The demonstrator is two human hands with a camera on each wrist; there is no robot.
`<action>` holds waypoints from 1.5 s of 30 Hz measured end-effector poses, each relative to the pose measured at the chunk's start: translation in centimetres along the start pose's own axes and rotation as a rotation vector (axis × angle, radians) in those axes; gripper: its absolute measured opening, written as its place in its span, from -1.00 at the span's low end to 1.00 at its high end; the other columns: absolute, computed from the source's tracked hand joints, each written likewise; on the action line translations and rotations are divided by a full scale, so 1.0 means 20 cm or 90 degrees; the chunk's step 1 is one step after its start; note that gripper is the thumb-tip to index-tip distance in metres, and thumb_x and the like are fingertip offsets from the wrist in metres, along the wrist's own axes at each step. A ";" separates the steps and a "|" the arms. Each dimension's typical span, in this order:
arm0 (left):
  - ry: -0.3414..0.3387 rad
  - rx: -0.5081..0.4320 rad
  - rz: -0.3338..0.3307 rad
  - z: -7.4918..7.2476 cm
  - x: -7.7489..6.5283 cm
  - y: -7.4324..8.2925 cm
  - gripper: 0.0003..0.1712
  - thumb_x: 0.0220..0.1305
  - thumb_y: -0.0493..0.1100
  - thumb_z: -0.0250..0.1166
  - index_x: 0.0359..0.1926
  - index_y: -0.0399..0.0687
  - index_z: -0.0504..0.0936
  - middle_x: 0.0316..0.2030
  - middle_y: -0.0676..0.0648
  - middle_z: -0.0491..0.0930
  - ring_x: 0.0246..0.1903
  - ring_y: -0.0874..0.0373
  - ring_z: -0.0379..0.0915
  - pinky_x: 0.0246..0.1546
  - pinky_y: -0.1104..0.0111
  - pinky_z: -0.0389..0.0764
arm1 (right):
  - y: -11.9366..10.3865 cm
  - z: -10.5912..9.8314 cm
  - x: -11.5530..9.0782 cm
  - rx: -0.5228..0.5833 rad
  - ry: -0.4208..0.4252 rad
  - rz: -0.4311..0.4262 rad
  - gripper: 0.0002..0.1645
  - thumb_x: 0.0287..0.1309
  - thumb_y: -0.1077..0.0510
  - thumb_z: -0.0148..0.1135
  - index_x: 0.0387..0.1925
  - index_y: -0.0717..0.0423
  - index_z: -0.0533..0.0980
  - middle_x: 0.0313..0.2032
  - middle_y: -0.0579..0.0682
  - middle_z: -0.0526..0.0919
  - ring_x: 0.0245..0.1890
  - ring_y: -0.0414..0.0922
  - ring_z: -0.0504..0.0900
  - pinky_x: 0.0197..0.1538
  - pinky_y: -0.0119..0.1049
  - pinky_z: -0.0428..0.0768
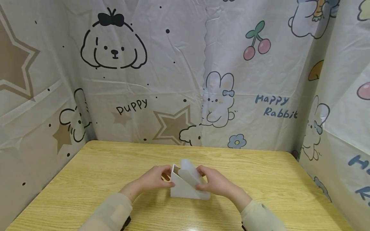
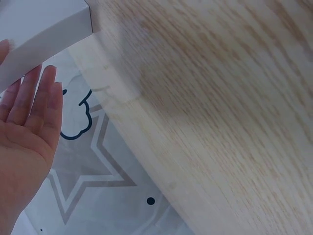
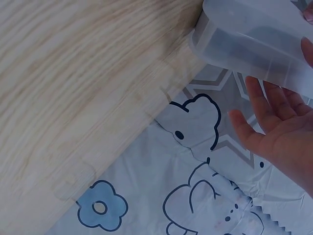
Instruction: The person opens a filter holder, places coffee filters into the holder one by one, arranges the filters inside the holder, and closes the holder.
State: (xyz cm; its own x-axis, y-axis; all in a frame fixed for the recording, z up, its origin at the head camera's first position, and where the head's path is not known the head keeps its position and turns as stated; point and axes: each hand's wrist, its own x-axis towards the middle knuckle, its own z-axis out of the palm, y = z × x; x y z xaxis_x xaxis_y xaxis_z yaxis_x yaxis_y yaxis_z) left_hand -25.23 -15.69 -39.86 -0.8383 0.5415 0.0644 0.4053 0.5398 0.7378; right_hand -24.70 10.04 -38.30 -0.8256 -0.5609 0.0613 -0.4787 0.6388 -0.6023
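A small white box with a slanted top edge stands on the table, and something brownish shows inside its opening. My left hand grips its left side between thumb and fingers; the left wrist view shows the box above the fingers of that hand. Against the slanted right side of the box leans a frosted, see-through plastic case with rounded ends. My right hand pinches this case from the right. In the right wrist view the case looks hollow, with the hand below it.
The light wood table spreads out on all sides of the box. A printed cloth with puppies, rabbits and stars hangs behind it and along both sides.
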 end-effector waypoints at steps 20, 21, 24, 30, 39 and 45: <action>0.002 0.000 0.005 0.00 -0.01 0.00 -0.70 0.08 -0.17 0.38 -0.18 -0.13 0.53 -0.26 -0.03 0.59 -0.22 0.11 0.52 -0.24 0.34 0.60 | -0.04 0.01 0.01 -0.010 -0.015 0.015 -0.52 -0.04 0.17 0.40 -0.04 0.11 0.45 -0.09 0.03 0.62 -0.06 -0.03 0.57 -0.01 -0.08 0.54; 0.002 0.001 0.005 0.00 -0.01 0.00 -0.71 0.08 -0.16 0.38 -0.18 -0.13 0.53 -0.25 -0.03 0.59 -0.22 0.11 0.52 -0.24 0.34 0.60 | -0.04 0.01 0.01 -0.012 -0.016 0.016 -0.51 -0.04 0.17 0.40 -0.04 0.10 0.45 -0.08 0.03 0.62 -0.06 -0.03 0.57 -0.01 -0.09 0.55; 0.002 0.001 0.004 0.00 -0.01 0.00 -0.72 0.09 -0.16 0.38 -0.19 -0.12 0.53 -0.25 -0.03 0.59 -0.21 0.11 0.53 -0.23 0.36 0.60 | -0.04 0.01 0.01 -0.017 -0.016 0.014 -0.51 -0.04 0.17 0.39 -0.03 0.10 0.45 -0.08 0.03 0.62 -0.07 -0.04 0.57 -0.03 -0.10 0.55; 0.004 0.000 0.005 0.00 -0.01 0.01 -0.72 0.08 -0.18 0.38 -0.19 -0.11 0.53 -0.24 -0.03 0.60 -0.22 0.11 0.53 -0.24 0.40 0.59 | -0.03 0.02 0.01 -0.032 -0.013 0.008 -0.51 -0.04 0.16 0.39 -0.03 0.10 0.46 -0.11 0.00 0.63 -0.10 -0.09 0.58 -0.08 -0.15 0.56; 0.006 -0.004 0.002 0.00 -0.01 0.01 -0.69 0.07 -0.18 0.39 -0.15 -0.13 0.54 -0.23 -0.03 0.60 -0.21 0.12 0.53 -0.16 0.31 0.57 | -0.03 0.03 0.02 -0.048 -0.011 0.003 -0.50 -0.04 0.15 0.40 -0.02 0.11 0.47 -0.11 0.00 0.63 -0.10 -0.08 0.59 -0.06 -0.16 0.57; 0.004 -0.004 0.006 0.00 -0.01 0.01 -0.68 0.08 -0.18 0.39 -0.14 -0.13 0.54 -0.22 -0.03 0.61 -0.21 0.12 0.53 -0.16 0.31 0.58 | -0.03 0.03 0.02 -0.049 -0.013 0.003 -0.50 -0.04 0.15 0.40 -0.02 0.13 0.47 -0.10 0.00 0.63 -0.10 -0.07 0.59 -0.06 -0.15 0.57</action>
State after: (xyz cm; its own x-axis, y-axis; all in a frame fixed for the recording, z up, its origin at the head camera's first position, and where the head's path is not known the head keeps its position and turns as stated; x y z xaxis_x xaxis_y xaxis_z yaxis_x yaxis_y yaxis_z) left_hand -24.95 -15.67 -39.70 -0.8368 0.5424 0.0747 0.4104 0.5309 0.7414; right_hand -24.51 9.05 -38.44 -0.8225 -0.5673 0.0422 -0.4968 0.6801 -0.5391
